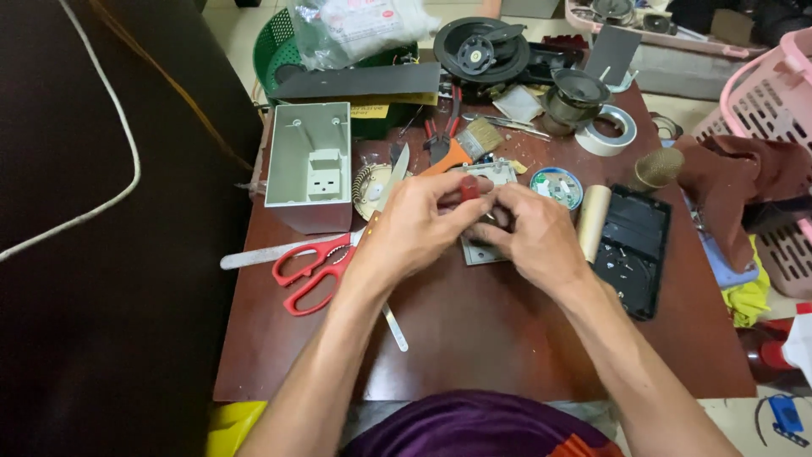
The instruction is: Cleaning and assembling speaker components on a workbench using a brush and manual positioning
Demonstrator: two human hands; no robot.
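Note:
My left hand (414, 224) and my right hand (533, 237) meet over the middle of a dark red table (474, 338). The left fingers pinch a small red part (469, 188) at the fingertips. My right hand closes on something small beside it, mostly hidden by the fingers. Under both hands lies a grey circuit board (482, 251). Red-handled scissors (309, 267) lie just left of my left wrist.
A grey plastic box (309, 165) stands at the left. A paintbrush (469, 144), pliers (440, 135), tape roll (607, 131), cardboard tube (592, 222) and black casing (630, 250) lie around. A green basket (283, 51) sits behind, a pink basket (774, 101) at the right.

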